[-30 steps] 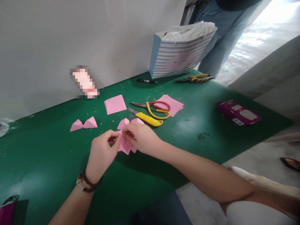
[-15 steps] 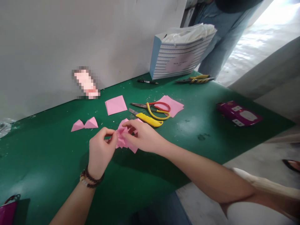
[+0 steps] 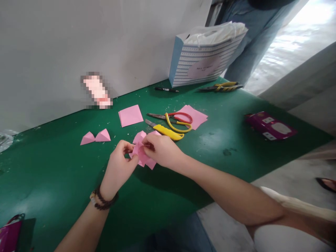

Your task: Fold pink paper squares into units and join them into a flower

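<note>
A pink folded paper flower [image 3: 141,155] with several petals is between my hands, above the green table [image 3: 183,171]. My left hand [image 3: 122,161] pinches its left side between thumb and fingers. On its upper right, my right hand [image 3: 161,148] is closed on a petal, its fingertips partly hidden in the folds. Just behind lie a yellow utility knife [image 3: 168,132] with its blade out and scissors [image 3: 170,119] with red and yellow handles. Two folded pink paper pieces [image 3: 96,137] rest on the left. A stack of pink paper squares [image 3: 131,115] lies farther back.
More pink sheets [image 3: 198,117] lie under the scissor handles. A black pen [image 3: 166,90], pliers [image 3: 220,87] and a striped paper bag [image 3: 202,59] are along the back. A purple box [image 3: 271,126] sits at right, another purple item [image 3: 10,234] at lower left. A person's jeans [image 3: 241,52] show behind.
My fingers have shifted their hold on the paper flower; its folds turned and spread. My right hand opened somewhat, then closed again on the petals. The loose things lie as before.
</note>
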Demonstrator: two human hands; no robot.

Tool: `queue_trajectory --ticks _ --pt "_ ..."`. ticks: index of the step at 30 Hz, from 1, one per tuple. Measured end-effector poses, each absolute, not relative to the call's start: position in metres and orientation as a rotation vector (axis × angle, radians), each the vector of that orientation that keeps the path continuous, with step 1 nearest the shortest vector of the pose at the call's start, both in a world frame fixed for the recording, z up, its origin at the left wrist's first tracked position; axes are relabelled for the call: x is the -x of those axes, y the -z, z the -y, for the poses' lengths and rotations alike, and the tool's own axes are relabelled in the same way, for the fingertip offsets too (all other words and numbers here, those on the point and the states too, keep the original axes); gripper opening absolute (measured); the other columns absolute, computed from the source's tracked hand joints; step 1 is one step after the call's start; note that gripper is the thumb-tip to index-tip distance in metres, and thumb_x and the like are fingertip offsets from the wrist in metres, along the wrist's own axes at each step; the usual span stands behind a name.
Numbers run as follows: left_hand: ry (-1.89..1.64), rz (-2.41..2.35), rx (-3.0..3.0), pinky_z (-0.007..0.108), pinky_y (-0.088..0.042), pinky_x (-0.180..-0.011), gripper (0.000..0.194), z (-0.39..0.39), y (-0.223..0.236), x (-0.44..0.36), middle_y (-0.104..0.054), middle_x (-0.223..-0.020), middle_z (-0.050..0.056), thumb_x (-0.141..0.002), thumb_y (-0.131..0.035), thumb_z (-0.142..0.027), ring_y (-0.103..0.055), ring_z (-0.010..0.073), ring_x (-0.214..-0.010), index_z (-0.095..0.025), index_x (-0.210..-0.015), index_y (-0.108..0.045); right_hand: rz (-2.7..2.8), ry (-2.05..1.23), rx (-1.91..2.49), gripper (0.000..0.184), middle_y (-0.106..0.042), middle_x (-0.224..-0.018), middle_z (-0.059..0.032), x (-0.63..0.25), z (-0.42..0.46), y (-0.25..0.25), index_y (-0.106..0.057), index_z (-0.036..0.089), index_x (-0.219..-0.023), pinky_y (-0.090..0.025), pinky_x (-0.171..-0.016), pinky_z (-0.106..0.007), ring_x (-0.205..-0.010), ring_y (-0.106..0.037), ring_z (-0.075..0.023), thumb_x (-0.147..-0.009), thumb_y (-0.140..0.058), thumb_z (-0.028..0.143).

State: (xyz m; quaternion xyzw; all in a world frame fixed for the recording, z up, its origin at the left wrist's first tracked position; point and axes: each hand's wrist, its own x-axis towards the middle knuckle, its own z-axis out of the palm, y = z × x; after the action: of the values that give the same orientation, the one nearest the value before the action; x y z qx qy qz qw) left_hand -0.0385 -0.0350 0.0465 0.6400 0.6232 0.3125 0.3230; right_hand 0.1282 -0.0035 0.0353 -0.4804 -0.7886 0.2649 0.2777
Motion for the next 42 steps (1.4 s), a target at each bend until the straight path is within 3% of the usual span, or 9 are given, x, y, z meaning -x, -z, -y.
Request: queue_trajectory --ticks 9,14,20,25,33,42 --pt "-0.705 -1.624 -1.735 0.026 -0.045 -0.063 0.009 0.033 -0.043 0.041 -0.055 -0.074 -0.003 -0.071 -0.053 -0.015 -0.055 0.0143 -0.07 -0.02 -0.075 -0.048 2.307 -0.664 1.221 0.008 -0.066 -0.077 -0.004 -0.122 0.01 -0.032 -0.064 0.015 -0.08 -0.034 -0.057 -0.025 -0.068 -0.056 -0.0141 -0.082 -0.057 0.012" --pt "-0.735 -1.667 -1.734 0.026 -0.042 -0.06 0.008 0.031 -0.044 0.042 -0.053 -0.071 -0.004 -0.073 -0.056 -0.02 -0.052 0.0142 -0.065 -0.02 -0.074 -0.048 2.124 -0.829 1.205 0.019 -0.068 -0.082 -0.0026 -0.123 0.011 -0.033 -0.061 0.016 -0.102 -0.039 -0.058 -0.023 -0.067 -0.058 -0.013 -0.083 -0.06 0.022" --pt "-0.753 -1.678 -1.684 0.028 -0.045 -0.063 0.013 0.031 -0.043 0.041 -0.059 -0.081 -0.001 -0.074 -0.057 -0.022 -0.057 0.0163 -0.071 -0.02 -0.087 -0.053 2.048 -0.815 1.24 0.005 -0.065 -0.072 -0.0006 -0.125 0.008 -0.034 -0.06 0.016 -0.082 -0.038 -0.056 -0.022 -0.062 -0.055 -0.0109 -0.084 -0.06 0.021" --pt "-0.695 -1.581 -1.725 0.032 -0.05 -0.075 0.013 0.033 -0.048 0.038 -0.067 -0.095 0.003 -0.08 -0.055 -0.026 -0.062 0.0204 -0.086 -0.021 -0.09 -0.061 2.146 -0.81 1.191 0.003 -0.067 -0.075 -0.0019 -0.128 0.005 -0.034 -0.063 0.015 -0.083 -0.039 -0.058 -0.022 -0.064 -0.057 -0.0112 -0.083 -0.06 0.014" --pt "-0.684 -1.542 -1.737 0.025 -0.047 -0.064 0.015 0.032 -0.053 0.039 -0.066 -0.077 -0.001 -0.085 -0.053 -0.031 -0.059 0.0155 -0.069 -0.021 -0.078 -0.062 2.172 -0.824 1.191 0.007 -0.068 -0.076 -0.0027 -0.13 0.003 -0.039 -0.066 0.015 -0.082 -0.039 -0.058 -0.023 -0.065 -0.057 -0.0121 -0.081 -0.06 0.011" --pt "-0.67 -1.558 -1.717 0.025 -0.044 -0.06 0.02 0.032 -0.053 0.04 -0.065 -0.076 -0.001 -0.086 -0.052 -0.035 -0.058 0.0154 -0.068 -0.021 -0.081 -0.064 2.114 -0.869 1.132 0.015 -0.068 -0.077 -0.0013 -0.13 0.003 -0.038 -0.065 0.016 -0.088 -0.04 -0.06 -0.022 -0.068 -0.058 -0.0116 -0.079 -0.058 0.006"
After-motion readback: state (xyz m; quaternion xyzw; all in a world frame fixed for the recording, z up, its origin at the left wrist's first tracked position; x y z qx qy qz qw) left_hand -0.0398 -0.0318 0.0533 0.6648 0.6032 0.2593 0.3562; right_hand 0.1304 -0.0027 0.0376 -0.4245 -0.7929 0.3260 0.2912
